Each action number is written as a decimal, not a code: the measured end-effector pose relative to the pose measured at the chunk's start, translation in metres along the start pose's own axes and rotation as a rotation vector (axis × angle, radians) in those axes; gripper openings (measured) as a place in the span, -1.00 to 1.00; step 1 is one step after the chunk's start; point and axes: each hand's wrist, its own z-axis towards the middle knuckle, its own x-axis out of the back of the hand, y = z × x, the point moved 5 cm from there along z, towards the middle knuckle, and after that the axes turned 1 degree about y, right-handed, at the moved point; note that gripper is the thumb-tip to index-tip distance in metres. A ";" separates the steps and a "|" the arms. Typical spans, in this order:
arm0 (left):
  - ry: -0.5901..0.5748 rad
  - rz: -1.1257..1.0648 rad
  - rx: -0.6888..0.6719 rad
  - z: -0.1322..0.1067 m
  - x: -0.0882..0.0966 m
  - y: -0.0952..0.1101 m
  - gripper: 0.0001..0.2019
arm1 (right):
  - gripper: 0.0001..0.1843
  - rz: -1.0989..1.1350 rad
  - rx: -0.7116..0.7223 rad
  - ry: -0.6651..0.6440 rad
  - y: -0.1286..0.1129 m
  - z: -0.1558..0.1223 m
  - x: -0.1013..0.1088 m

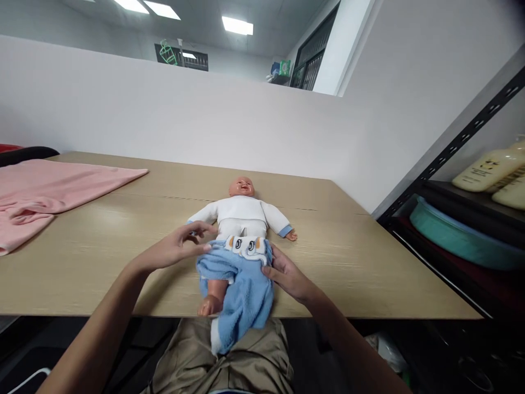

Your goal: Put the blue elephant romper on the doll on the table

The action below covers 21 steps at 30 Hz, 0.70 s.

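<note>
A baby doll (241, 189) lies on its back, its head toward the wall, in a white top (240, 209) with blue cuffs. Blue fleece trousers (248, 290) with a white animal-face front are partly up its legs. One bare foot sticks out of the trouser leg on the left; the other leg hangs over the table edge, its foot hidden. My left hand (178, 246) is open beside the waistband, thumb tip at the cloth, fingers apart near the doll's arm. My right hand (289, 273) grips the trousers at the right side, thumb in front and fingers behind.
The wooden table (348, 262) ends just before my lap. A pink cloth (61, 183) lies at the left. On the right, a black metal shelf (443, 134) holds pale yellow bottles (488, 168) and a teal basin (459, 238). A white partition (184, 120) stands behind the table.
</note>
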 end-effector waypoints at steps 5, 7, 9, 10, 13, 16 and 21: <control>-0.166 0.343 -0.194 0.026 -0.030 0.060 -0.24 | -0.58 -0.129 0.156 0.120 -0.012 0.005 -0.020; -0.340 0.225 -0.210 0.044 -0.043 0.064 -0.40 | -0.61 -0.211 0.145 0.155 -0.022 0.001 -0.021; -0.445 0.100 -0.219 0.062 -0.048 0.061 -0.49 | -0.61 -0.303 0.055 0.130 -0.029 -0.007 -0.018; -0.478 0.055 -0.223 0.069 -0.048 0.059 -0.52 | -0.60 -0.343 -0.007 0.092 -0.031 -0.012 -0.015; -0.646 -0.080 -0.197 0.081 -0.052 0.054 -0.58 | -0.55 -0.358 -0.142 -0.062 -0.031 -0.027 -0.006; -0.903 -0.173 -0.113 0.078 -0.062 0.053 -0.58 | -0.51 -0.253 -0.138 -0.075 -0.030 -0.035 0.002; -0.954 -0.240 -0.170 0.081 -0.074 0.055 -0.67 | -0.43 -0.227 -0.193 0.027 -0.027 -0.043 0.000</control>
